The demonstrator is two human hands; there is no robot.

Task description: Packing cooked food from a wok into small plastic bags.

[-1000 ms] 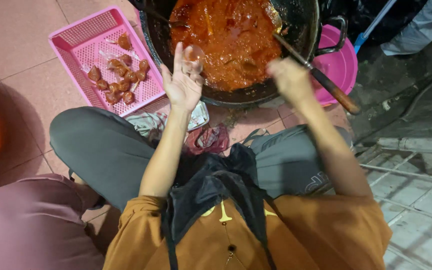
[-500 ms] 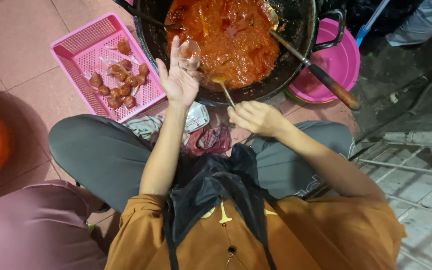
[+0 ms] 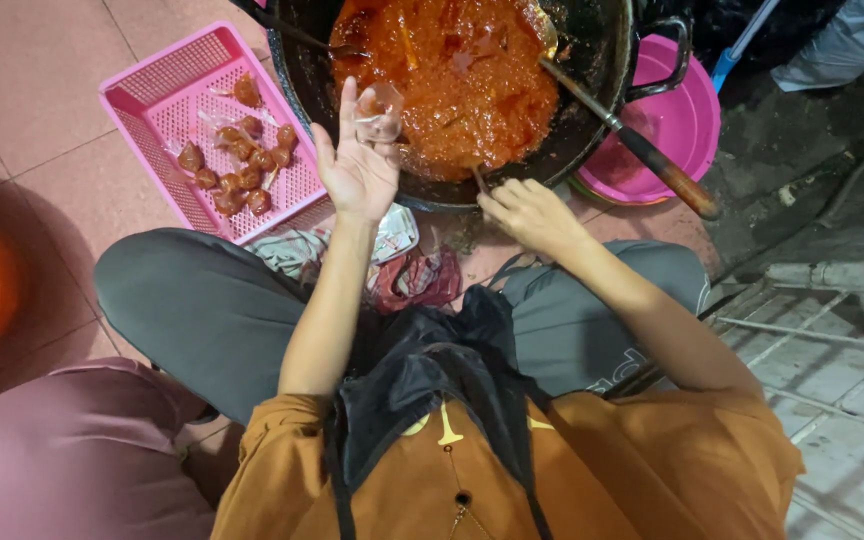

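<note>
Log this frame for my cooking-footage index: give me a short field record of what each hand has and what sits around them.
left hand: raised palm up, a small clear wrapper at its fingertips
right hand: closed on a thin stick dipped at the paste's near edge
wok: large, black, full of thick red-orange paste
ladle: long, wooden-handled, resting in the wok
basket: pink, on the tiled floor, holding dark wrapped pieces
basin: pink, beside the wok

i see an orange short-sleeved shirt under a black apron with thin straps, grey trousers on both legs, and bare forearms and hands.
</note>
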